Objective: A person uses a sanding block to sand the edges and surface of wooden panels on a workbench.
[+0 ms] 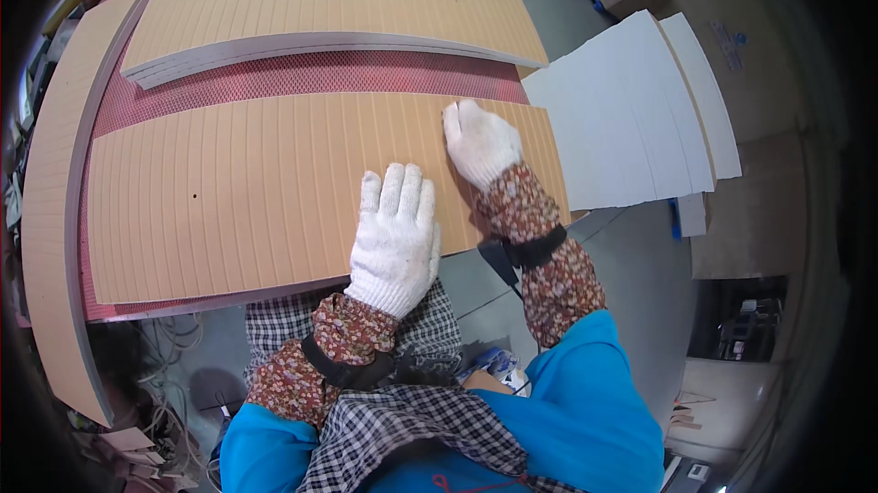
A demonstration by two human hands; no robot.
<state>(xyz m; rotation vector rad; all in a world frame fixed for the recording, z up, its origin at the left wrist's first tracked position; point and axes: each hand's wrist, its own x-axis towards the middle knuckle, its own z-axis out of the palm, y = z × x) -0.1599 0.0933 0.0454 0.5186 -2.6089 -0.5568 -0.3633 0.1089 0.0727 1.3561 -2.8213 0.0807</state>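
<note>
Squarely in front of the person, a tan grooved board [229, 200] lies face up on the worktop [311, 77], which has a red mesh covering; a small dark spot marks the board's left part. The left hand [393, 241], in a white knitted glove, lies over the board's near half, palm down, its fingers straight and only slightly spread. Nearer the board's right end, the gloved right hand [485, 144] has its fingers curled in toward the palm; whether they hold anything, I cannot tell.

Beyond the board, across a strip of bare mesh, sits a stack of similar boards [320, 8]. Another long board [57, 191] runs along the left side. To the right are large white panels [622, 118], overlapping one another. Dark bands [540, 249] circle both flowered sleeves [560, 287], and cables [169, 356] trail over the floor [494, 319] at lower left.
</note>
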